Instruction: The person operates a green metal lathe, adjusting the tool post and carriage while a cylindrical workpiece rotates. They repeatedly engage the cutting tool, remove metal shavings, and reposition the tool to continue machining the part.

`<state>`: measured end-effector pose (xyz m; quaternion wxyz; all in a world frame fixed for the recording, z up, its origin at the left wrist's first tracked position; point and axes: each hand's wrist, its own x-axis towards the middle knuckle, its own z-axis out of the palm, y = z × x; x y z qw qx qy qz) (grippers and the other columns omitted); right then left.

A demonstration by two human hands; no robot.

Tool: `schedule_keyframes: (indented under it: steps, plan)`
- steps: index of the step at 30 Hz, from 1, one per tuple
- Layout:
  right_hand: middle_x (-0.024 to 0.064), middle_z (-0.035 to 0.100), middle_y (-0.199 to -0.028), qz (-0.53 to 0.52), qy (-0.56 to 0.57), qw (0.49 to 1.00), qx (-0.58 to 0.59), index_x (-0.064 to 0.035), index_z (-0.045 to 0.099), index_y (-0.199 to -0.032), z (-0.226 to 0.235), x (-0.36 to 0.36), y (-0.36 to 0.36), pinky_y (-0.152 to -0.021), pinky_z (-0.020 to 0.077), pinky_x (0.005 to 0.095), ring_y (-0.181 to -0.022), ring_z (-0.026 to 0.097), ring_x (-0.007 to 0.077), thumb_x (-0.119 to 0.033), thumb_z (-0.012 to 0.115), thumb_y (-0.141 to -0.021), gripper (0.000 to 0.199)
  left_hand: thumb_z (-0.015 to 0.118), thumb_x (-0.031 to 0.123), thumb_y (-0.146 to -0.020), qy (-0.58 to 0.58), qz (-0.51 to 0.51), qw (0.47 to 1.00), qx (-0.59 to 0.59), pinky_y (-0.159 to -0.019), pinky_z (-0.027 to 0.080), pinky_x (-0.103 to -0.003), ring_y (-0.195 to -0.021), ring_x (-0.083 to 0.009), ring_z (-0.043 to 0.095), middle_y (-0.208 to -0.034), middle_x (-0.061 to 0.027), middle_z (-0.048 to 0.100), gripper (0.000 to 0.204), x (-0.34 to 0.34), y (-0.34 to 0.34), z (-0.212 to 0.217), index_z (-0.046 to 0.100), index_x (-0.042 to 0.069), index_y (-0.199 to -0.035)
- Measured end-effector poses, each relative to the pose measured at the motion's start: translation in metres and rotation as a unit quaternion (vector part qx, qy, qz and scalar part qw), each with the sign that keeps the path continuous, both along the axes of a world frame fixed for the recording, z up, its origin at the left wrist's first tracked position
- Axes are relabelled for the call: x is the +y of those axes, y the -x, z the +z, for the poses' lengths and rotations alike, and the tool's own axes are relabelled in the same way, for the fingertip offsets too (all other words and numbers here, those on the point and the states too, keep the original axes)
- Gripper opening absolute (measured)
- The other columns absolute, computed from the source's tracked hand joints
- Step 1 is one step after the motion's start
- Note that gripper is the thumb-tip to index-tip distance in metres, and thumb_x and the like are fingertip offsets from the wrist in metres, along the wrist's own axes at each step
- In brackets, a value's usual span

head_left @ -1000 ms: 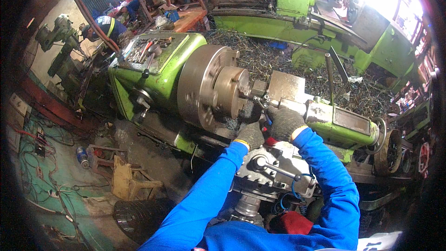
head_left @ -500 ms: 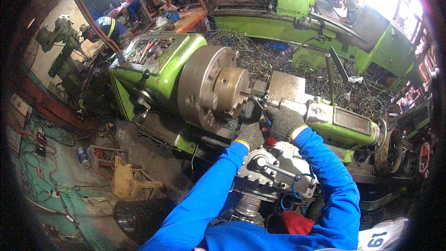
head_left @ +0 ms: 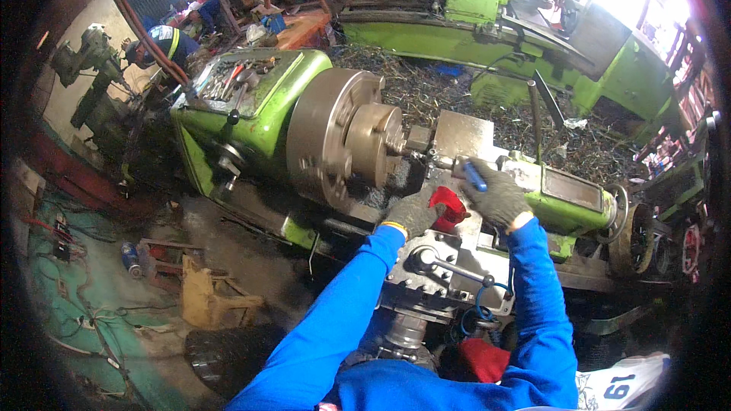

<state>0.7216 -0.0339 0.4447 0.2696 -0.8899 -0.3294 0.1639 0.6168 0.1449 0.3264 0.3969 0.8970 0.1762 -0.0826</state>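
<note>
My left hand (head_left: 415, 214), in a dark grey work glove, is closed on a red cloth (head_left: 449, 208) just in front of the lathe carriage. My right hand (head_left: 499, 196), gloved too, grips a short tool with a blue handle (head_left: 475, 175); its kind cannot be made out. It is beside the tailstock end. To the left, a large lathe chuck (head_left: 324, 137) holds a round steel workpiece (head_left: 373, 144), and the chuck's jaws look smeared by motion. A tool post (head_left: 417, 139) sits close to the workpiece's right face. Both sets of fingers are partly hidden.
Loose tools lie on the green headstock (head_left: 263, 99). A lever (head_left: 461, 268) stands out from the carriage below my hands. Metal shavings (head_left: 411, 80) heap behind the lathe, before a second green lathe (head_left: 403, 36). A person (head_left: 164, 46) bends at the far left; cables (head_left: 84, 289) cross the floor.
My right hand has moved right, away from the workpiece, with the blue-handled tool now tilted upward. The red cloth at my left hand shows more fully. The view has shifted slightly.
</note>
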Motion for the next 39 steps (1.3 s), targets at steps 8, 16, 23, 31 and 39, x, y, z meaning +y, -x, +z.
schedule_keyframes:
  steps: [8, 16, 23, 31, 39]
  plan:
    - [0.0045, 0.064, -0.102, -0.259, -0.504, 0.824, -0.032, -0.0002, 0.047, -0.153, 0.007, -0.063, 0.138, -0.071, 0.0516, 0.0252, -0.082, 0.061, 0.01, -0.012, 0.062, -0.1, 0.056, 0.065, 0.042, -0.096, 0.035, -0.016, 0.991, -0.131, -0.109, 0.049, -0.045, -0.129, -0.0408, 0.061, -0.14, -0.0243, 0.062, 0.063, 0.005, -0.005, -0.033, 0.053, 0.007, -0.147]
    - [0.0269, 0.066, -0.126, -0.217, -0.089, 0.932, -0.277, -0.0025, 0.041, -0.158, -0.047, -0.05, 0.19, -0.1, 0.0493, 0.0497, -0.109, 0.065, 0.0411, -0.029, 0.085, -0.083, 0.091, 0.061, 0.038, -0.102, 0.138, 0.158, 0.94, -0.27, -0.09, 0.052, -0.046, -0.105, -0.0391, 0.068, -0.112, -0.024, 0.07, 0.043, 0.006, 0.055, -0.037, 0.064, 0.001, -0.124]
    - [0.0148, 0.072, -0.112, -0.281, -0.351, 0.892, 0.032, -0.0004, 0.06, -0.133, -0.04, -0.079, 0.122, -0.081, 0.0559, 0.0345, -0.096, 0.068, 0.02, -0.025, 0.075, -0.094, 0.048, 0.062, 0.042, -0.102, 0.183, 0.154, 0.938, -0.251, -0.098, 0.052, -0.044, -0.115, -0.0358, 0.068, -0.123, -0.023, 0.071, 0.051, 0.012, 0.065, -0.06, 0.065, -0.001, -0.129]
    - [0.0186, 0.075, -0.096, -0.038, 0.031, 0.993, -0.11, -0.0105, 0.074, -0.108, -0.159, -0.034, 0.001, -0.083, 0.0563, 0.053, -0.093, 0.072, 0.0421, -0.042, 0.072, -0.09, 0.036, 0.063, 0.05, -0.098, 0.03, -0.022, 0.998, -0.056, -0.101, 0.052, -0.042, -0.117, -0.0336, 0.067, -0.127, -0.0199, 0.07, 0.057, 0.028, -0.019, -0.026, 0.065, 0.004, -0.132]
    - [0.0172, 0.069, -0.082, 0.053, -0.046, 0.967, -0.245, -0.0132, 0.07, -0.093, -0.154, -0.026, -0.006, -0.069, 0.0546, 0.0543, -0.08, 0.07, 0.0427, -0.027, 0.072, -0.087, 0.015, 0.063, 0.041, -0.088, -0.114, -0.089, 0.989, -0.03, -0.092, 0.054, -0.051, -0.105, -0.0421, 0.07, -0.112, -0.0239, 0.074, 0.044, 0.035, -0.052, -0.078, 0.074, 0.007, -0.114]
